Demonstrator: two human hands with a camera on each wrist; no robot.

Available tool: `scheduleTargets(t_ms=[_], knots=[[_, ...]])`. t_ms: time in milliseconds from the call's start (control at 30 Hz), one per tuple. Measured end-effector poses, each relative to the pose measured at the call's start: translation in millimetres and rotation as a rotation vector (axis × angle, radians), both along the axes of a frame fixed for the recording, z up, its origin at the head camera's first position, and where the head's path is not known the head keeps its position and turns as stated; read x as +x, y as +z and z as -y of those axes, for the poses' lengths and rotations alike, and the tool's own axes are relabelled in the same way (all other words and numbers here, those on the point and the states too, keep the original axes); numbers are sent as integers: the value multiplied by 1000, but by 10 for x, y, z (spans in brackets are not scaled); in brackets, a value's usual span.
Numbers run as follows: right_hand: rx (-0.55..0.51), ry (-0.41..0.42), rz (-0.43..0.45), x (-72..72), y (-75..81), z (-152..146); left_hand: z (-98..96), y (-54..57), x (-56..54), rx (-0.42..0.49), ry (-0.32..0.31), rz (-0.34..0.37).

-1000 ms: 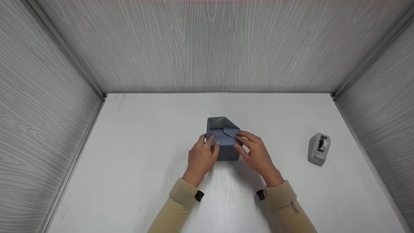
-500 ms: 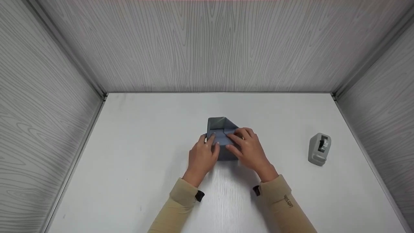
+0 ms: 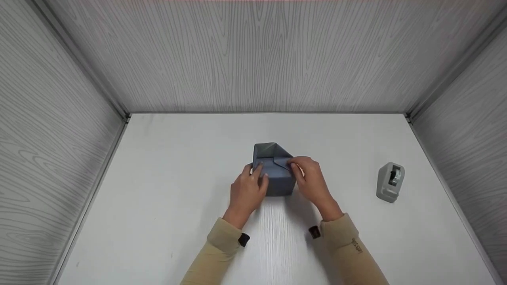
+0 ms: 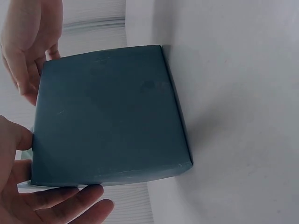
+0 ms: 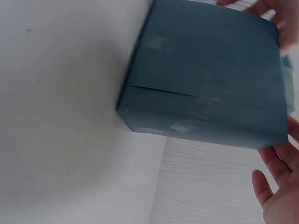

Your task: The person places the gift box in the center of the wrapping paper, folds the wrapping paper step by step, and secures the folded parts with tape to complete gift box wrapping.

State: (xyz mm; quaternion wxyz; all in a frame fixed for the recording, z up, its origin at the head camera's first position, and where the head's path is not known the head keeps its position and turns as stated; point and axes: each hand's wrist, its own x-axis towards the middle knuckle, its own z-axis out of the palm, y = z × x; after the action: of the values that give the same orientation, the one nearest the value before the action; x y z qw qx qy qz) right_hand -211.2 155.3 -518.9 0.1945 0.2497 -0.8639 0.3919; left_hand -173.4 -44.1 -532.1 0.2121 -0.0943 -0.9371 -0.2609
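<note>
A blue paper box (image 3: 280, 186) stands on the white table, its folded flaps at the top and a peaked flap (image 3: 266, 150) raised at the back. My left hand (image 3: 247, 194) holds the box at its left side, a finger over the top and the thumb by the near edge. At the top right, my right hand (image 3: 315, 184) pinches the edge of a folded flap (image 3: 283, 162) between thumb and fingers. From the right wrist, bits of clear tape (image 5: 183, 126) and a slit show on the box wall. The right hand's fingertips are partly hidden in the head view.
To the right on the table (image 3: 178, 166) stands a grey tape dispenser (image 3: 390, 182) with a roll in it. Grey wood-grain panels (image 3: 253, 59) wall in the table at the back and both sides.
My right hand moved left over the box top, pressing the flap down, then drew back right and now pinches the flap's edge, which has lifted slightly. The left hand stayed still.
</note>
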Motion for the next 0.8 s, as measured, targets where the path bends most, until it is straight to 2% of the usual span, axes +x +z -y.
scheduleTargets(t_ms=[133, 267, 367, 467, 633, 800], knots=[[-122, -37, 95, -28, 49, -59, 4, 1, -2, 9, -5, -9], [-144, -60, 251, -68, 76, -114, 7, 0, -2, 7, -9, -10], [-154, -46, 382, -121, 101, -148, 12, 3, 4, 10, -8, -7], [-146, -30, 476, -183, 139, -173, 16, 2, 5, 12, -11, -9], [-87, -1, 532, -276, 185, -173, 9, 6, 0, 5, -6, 4], [-62, 19, 523, -333, 189, -151, -5, 11, -5, -13, 9, 19]])
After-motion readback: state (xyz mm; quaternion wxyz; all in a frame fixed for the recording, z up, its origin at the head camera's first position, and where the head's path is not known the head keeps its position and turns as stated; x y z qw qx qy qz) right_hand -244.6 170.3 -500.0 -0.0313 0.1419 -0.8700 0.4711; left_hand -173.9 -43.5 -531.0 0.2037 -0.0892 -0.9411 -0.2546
